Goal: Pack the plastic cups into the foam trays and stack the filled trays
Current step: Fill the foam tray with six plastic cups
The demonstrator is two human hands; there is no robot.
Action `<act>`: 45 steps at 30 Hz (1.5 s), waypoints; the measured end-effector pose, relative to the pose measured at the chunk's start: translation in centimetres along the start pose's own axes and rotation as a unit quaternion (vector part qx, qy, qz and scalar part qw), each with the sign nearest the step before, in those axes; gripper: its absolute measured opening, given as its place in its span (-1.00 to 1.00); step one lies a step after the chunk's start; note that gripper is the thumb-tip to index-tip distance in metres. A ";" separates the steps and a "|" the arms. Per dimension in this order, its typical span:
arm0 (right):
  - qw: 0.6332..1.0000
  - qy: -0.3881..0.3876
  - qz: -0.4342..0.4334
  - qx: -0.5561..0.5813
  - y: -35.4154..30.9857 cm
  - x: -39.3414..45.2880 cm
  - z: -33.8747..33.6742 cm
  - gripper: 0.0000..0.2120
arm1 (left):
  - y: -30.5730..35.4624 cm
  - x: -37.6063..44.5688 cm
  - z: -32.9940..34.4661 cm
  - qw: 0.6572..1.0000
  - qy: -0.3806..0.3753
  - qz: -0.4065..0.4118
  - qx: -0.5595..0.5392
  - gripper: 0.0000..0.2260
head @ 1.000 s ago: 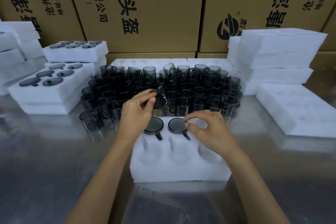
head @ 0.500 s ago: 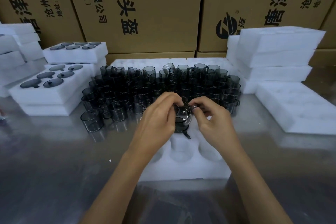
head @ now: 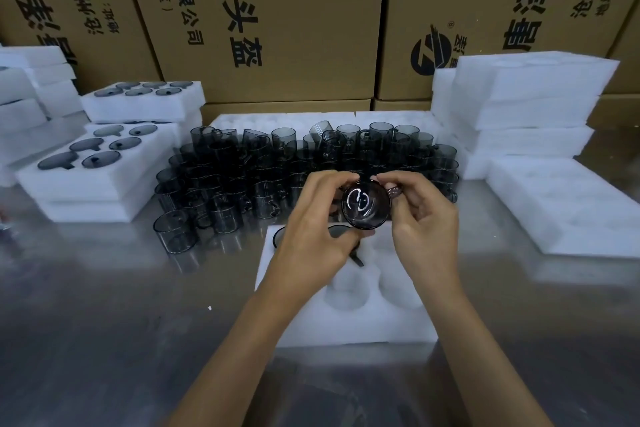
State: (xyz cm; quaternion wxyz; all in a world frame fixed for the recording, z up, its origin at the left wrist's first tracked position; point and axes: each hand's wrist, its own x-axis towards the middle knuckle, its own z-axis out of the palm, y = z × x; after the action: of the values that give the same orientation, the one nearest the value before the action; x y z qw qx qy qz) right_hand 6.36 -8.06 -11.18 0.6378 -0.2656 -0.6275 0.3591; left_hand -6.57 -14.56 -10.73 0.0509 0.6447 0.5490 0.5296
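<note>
Both hands hold one dark see-through plastic cup [head: 365, 206] above the back row of a white foam tray [head: 353, 326], its round base turned toward me. My left hand [head: 317, 222] grips its left side. My right hand [head: 424, 215] pinches its handle on the right. Two cups sit in the tray's back pockets, mostly hidden under my left hand; the rim of one cup [head: 277, 236] shows at the left. The front pockets hold nothing. A crowd of several loose cups [head: 277, 170] stands behind the tray.
Filled foam trays [head: 104, 163] are stacked at the left, empty foam trays [head: 526, 104] piled at the right, one flat empty tray [head: 568, 208] beside them. Cardboard boxes [head: 277, 10] form a wall at the back. The metal table [head: 104, 322] is bare in front.
My left hand brought a cup from the loose group over the tray. My right hand left the seated cup and took the handle. Both hands then turned the cup's base toward me.
</note>
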 end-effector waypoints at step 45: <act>0.898 -0.333 0.245 -0.148 2.4 2.1 -8.5 -0.68 | -1.3 -0.5 2.9 0.964 -0.204 -0.080 0.149 -0.53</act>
State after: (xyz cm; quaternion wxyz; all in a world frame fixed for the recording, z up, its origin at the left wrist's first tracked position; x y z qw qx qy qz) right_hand 14.41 -4.01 -12.39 0.2365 -0.3669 -0.7643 0.4747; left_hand -5.20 -12.90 -13.15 0.1072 0.6931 0.6496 0.2936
